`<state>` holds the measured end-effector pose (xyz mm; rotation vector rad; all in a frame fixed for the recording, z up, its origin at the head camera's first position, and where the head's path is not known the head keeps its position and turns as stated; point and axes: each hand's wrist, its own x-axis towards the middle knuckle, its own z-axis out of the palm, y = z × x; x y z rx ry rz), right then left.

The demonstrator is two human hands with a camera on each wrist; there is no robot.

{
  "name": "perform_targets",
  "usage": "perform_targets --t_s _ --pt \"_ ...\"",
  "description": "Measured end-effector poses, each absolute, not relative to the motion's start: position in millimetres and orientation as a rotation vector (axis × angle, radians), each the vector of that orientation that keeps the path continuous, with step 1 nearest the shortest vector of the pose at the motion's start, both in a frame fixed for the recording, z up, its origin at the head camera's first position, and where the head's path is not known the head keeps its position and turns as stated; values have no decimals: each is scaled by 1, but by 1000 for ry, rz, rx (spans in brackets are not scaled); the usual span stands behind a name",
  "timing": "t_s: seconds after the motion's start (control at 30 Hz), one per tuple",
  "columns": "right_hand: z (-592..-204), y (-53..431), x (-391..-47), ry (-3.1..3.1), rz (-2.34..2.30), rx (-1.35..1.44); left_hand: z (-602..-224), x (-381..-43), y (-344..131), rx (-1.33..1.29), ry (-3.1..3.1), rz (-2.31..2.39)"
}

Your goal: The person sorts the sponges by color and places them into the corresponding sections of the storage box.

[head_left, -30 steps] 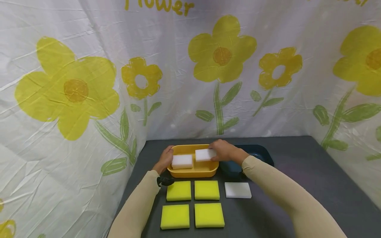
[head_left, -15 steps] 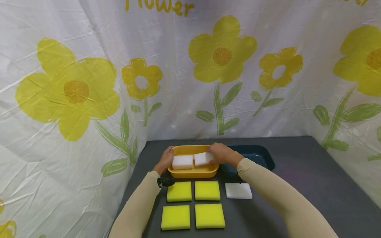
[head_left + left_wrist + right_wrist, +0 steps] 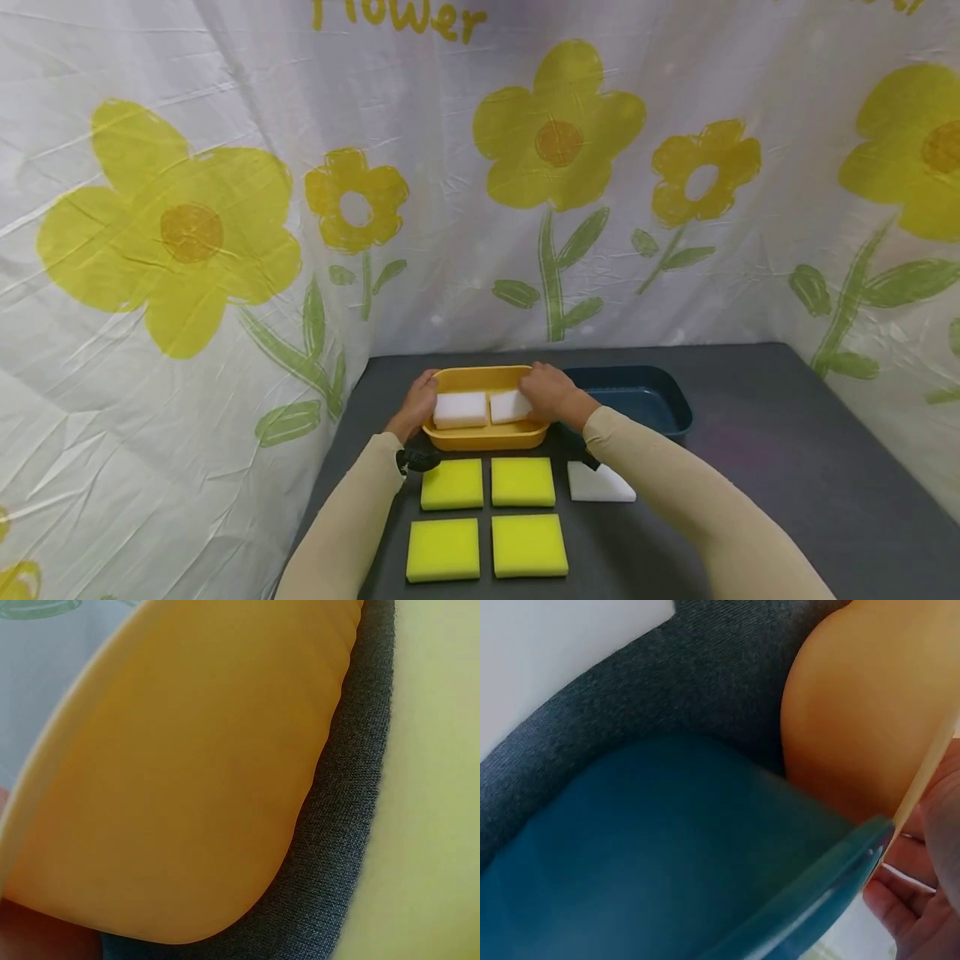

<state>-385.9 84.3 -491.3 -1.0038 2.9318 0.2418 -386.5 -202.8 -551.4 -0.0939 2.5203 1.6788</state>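
Two hands: apart, one at each end of the yellow tray (image 3: 486, 440), which stands on the dark bench (image 3: 757, 475).
Left hand (image 3: 414, 407): clamped round the tray's left end, a useful brace against sliding; keep it firm.
Left white block (image 3: 460, 408): lies flat in the left compartment, apart from the divider by only a sliver, if at all.
Four yellow pads (image 3: 522, 481): two rows of two on the bench, in front of the tray.
Right white block (image 3: 507, 407): in the right compartment, its right end under the fingers. The step seems to be seating it; best done by lowering it level, clear of the divider, then letting go straight upward.
Block's axis: long side seems to run left to right, along the tray; the bare end points left, at the other block. Any slight tilt is hard to tell.
Right hand (image 3: 553, 395): appears to grip that block; fingertips are hidden.
Blue tray (image 3: 637, 403): just beside the yellow one.
Loose white block (image 3: 598, 487): on the bench, partly behind the right sleeve (image 3: 675, 479).
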Motion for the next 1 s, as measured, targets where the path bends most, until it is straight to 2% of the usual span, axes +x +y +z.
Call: perform_targets --t_s 0.43,0.67,1.0 --pt "-497 79 -381 2898 247 -969 -554 -384 -199 -112 2497 1686" --pt "-476 89 -383 2798 -91 -957 -551 -386 -200 -106 2506 1671" --pt "-453 114 -381 2736 -281 -1147 -550 -387 -202 -92 2529 1663"
